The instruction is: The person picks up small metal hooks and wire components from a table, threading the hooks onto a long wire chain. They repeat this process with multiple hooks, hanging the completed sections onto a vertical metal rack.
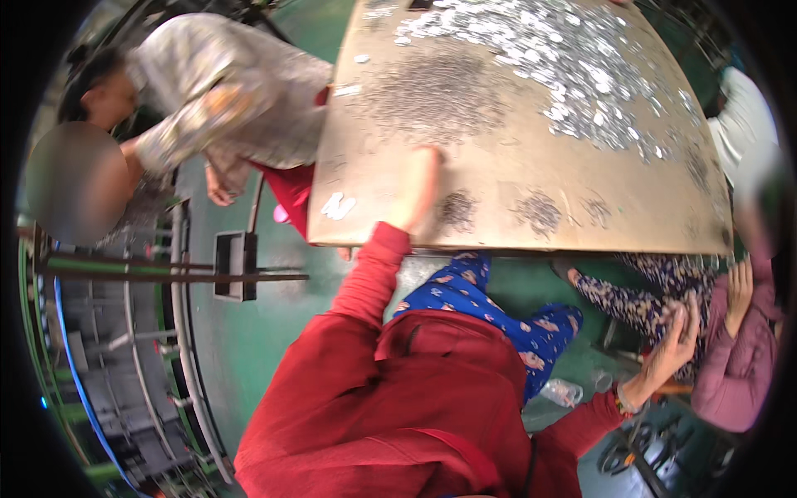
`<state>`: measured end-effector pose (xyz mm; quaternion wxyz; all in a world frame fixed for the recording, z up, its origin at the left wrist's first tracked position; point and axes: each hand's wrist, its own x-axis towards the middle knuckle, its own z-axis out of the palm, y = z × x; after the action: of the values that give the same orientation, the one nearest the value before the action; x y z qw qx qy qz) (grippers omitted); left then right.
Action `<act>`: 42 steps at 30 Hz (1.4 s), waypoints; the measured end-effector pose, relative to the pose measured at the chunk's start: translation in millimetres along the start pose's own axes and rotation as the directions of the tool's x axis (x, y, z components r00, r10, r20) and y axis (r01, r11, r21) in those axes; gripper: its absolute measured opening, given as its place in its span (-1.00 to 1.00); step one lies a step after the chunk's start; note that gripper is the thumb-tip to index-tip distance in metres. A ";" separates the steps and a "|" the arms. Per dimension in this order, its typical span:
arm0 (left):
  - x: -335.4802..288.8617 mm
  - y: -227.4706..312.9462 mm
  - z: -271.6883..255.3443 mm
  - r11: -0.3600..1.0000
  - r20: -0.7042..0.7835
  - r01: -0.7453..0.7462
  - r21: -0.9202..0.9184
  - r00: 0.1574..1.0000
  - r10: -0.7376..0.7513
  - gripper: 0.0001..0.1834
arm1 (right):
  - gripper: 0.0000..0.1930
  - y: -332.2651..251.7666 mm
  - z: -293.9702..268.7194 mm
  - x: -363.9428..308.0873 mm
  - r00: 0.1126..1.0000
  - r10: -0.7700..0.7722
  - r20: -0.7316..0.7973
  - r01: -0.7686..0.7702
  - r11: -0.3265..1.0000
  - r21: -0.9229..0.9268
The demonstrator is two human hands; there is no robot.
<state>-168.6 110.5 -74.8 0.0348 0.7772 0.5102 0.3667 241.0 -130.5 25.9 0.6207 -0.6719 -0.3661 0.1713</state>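
On the tan tabletop [498,178], my left hand [422,184] rests low over the surface, blurred, so its fingers cannot be made out. Just right of it lies a small heap of thin dark pieces [457,209]; two similar small heaps, a middle one [538,213] and a smaller one [596,212], sit farther right near the front edge. Beyond that hand spreads a wide scatter of dark thin pieces [436,93]. Out to my right, away from the table, my right hand [671,349] is raised with its fingers stretched out and nothing seen in it.
Many shiny silver flat pieces [573,70] cover the table's far right. A few white pieces [336,206] lie at its left edge. One person in a patterned shirt [224,83] bends at the left; another in a pink top [735,378] sits close to my right hand.
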 end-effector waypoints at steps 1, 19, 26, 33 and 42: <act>0.9 -6.2 -17.7 0.990 0.127 0.088 0.112 0.987 -0.102 -0.93 | -0.64 -8.4 6.7 4.0 0.999 0.015 -0.036 -0.015 1.000 -0.001; 31.8 53.6 -50.1 0.878 0.117 0.391 -0.278 0.921 -0.373 -0.92 | -0.77 89.8 188.0 105.4 0.919 -0.095 0.383 0.218 0.931 -0.291; 36.5 102.9 -24.8 0.736 0.225 0.332 -0.590 0.943 -0.245 -0.93 | -0.81 96.4 221.6 152.8 0.581 -0.152 0.800 0.606 0.736 -0.301; 17.5 111.0 -33.0 0.485 0.372 0.447 -0.752 0.895 -0.248 -0.92 | -0.83 115.1 215.4 149.7 0.509 -0.222 0.832 0.743 0.601 -0.294; 26.9 64.6 -105.3 0.720 -0.057 0.256 -0.645 0.923 -0.380 -0.88 | -0.67 137.2 246.2 159.0 0.473 -0.069 0.878 0.839 0.338 -0.426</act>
<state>-177.1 68.0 44.0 0.3060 0.5836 0.4862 0.5739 217.8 161.3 -112.2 0.0275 -0.5903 -0.8065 0.0191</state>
